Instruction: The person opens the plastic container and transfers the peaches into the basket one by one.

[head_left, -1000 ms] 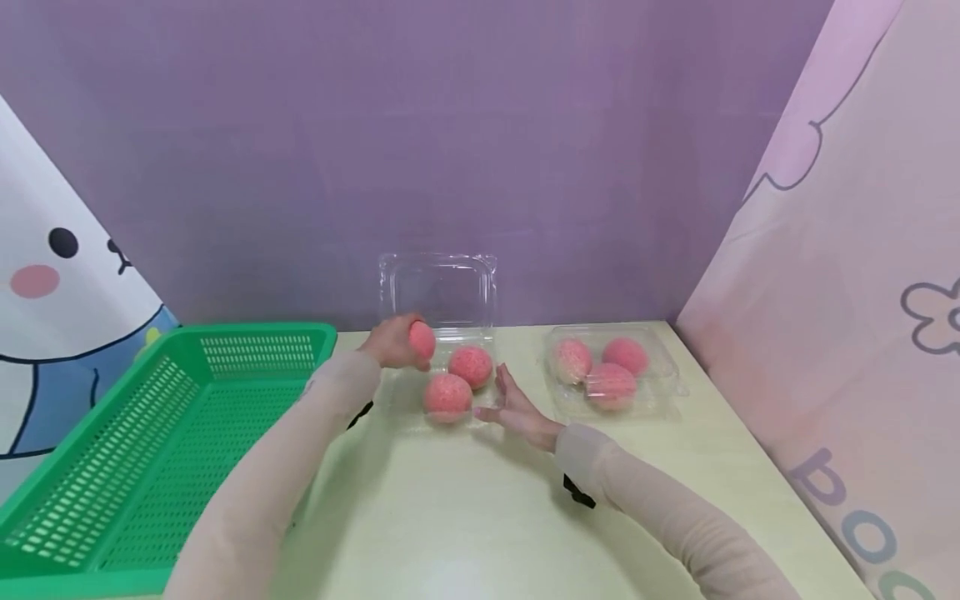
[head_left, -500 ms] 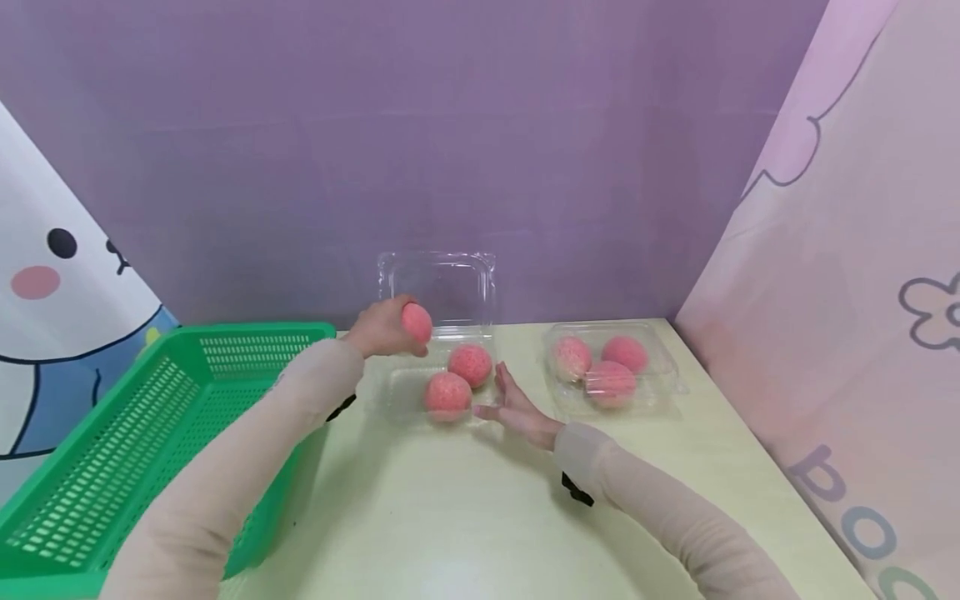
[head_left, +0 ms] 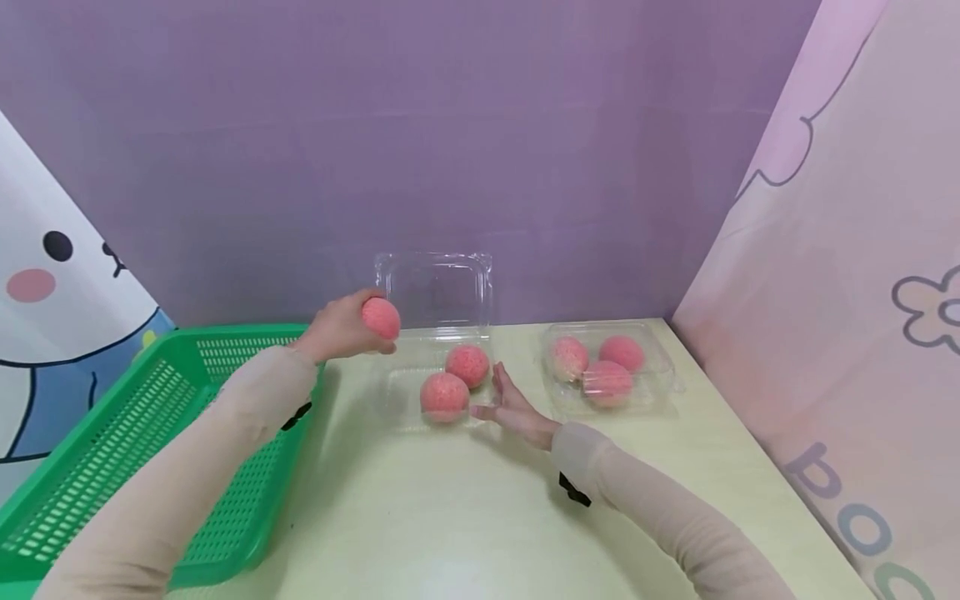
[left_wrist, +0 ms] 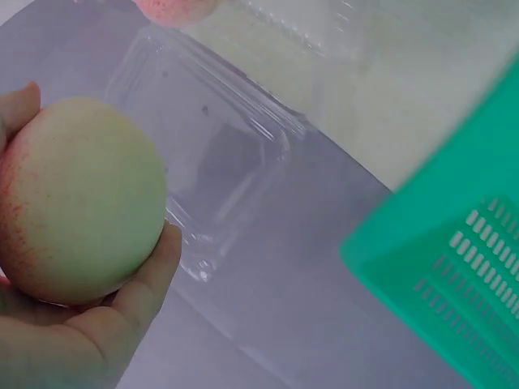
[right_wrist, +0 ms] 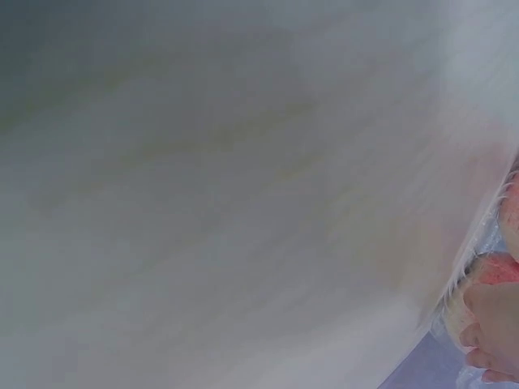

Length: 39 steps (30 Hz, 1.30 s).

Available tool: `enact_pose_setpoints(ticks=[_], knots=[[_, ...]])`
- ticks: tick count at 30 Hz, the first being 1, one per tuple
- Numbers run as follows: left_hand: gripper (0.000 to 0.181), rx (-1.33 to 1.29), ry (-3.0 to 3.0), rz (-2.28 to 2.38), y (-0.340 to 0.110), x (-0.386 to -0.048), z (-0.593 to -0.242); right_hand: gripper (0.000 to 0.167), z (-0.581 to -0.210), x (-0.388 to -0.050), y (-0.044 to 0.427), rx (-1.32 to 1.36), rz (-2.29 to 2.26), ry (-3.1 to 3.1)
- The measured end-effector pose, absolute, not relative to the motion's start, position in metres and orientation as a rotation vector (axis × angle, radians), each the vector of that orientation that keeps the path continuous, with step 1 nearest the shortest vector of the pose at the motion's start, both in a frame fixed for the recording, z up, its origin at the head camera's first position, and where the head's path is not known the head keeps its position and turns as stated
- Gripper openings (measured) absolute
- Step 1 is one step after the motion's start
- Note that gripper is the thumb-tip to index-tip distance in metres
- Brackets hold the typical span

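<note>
Above the table [head_left: 420,517], between basket [head_left: 273,492] and left box [head_left: 397,387], we find one peach [head_left: 381,318] held up off everything. The left hand [head_left: 341,327] grips it, fingers curled round, much of the skin bare. Seen from the head, it overlaps the left edge of the raised lid [head_left: 433,287], which stands behind the left box. Right hand [head_left: 517,412] at that box's right side, fingers straight, thumb spread, gripping nothing; whether it touches plastic or fruit we cannot tell. Its wrist view is mostly pale blur, probably sleeve.

Handling, our judgement: the step is one peach carried clear of the box. We would make the hold broad and soft, since such fruit likely bruises under fingertips; carry it high enough to pass the basket's rim and not brush the lid; rest the right hand lightly by the box, as thin plastic would probably slide or tip if nudged.

Count. Peaches, six: one in the left hand, two touching peaches [head_left: 444,397] in the left box, three peaches [head_left: 607,385] in the right box [head_left: 656,375]. Boxes, two, clear; the right one looks closed. Basket, one, green, floor partly behind a sleeve [head_left: 247,408]. Hands, two.
</note>
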<state>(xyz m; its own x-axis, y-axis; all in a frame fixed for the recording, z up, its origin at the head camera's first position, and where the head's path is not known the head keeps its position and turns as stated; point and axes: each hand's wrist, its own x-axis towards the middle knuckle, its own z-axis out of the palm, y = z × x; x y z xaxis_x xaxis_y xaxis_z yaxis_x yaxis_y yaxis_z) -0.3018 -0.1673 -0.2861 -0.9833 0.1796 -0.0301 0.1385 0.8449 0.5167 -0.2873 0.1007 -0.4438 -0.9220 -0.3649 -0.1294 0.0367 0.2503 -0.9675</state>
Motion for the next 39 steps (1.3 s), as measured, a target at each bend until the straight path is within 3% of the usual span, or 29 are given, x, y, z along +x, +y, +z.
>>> enact_pose_setpoints(ticks=[11,21,29,39], knots=[[0.085,0.348,3.032,0.958,-0.210,-0.294,-0.290,0.099,-0.445,-0.285,0.100,-0.310,-1.719,2.187],[0.093,0.230,3.048,0.992,-0.256,-0.289,-0.296,0.100,-0.446,-0.285,0.101,-0.310,-1.709,2.183],[0.091,0.218,3.057,0.981,-0.298,-0.284,-0.308,0.099,-0.431,-0.277,0.102,-0.312,-1.702,2.154],[0.089,0.178,3.015,0.954,-0.341,-0.280,-0.328,0.100,-0.445,-0.286,0.101,-0.301,-1.716,2.184]])
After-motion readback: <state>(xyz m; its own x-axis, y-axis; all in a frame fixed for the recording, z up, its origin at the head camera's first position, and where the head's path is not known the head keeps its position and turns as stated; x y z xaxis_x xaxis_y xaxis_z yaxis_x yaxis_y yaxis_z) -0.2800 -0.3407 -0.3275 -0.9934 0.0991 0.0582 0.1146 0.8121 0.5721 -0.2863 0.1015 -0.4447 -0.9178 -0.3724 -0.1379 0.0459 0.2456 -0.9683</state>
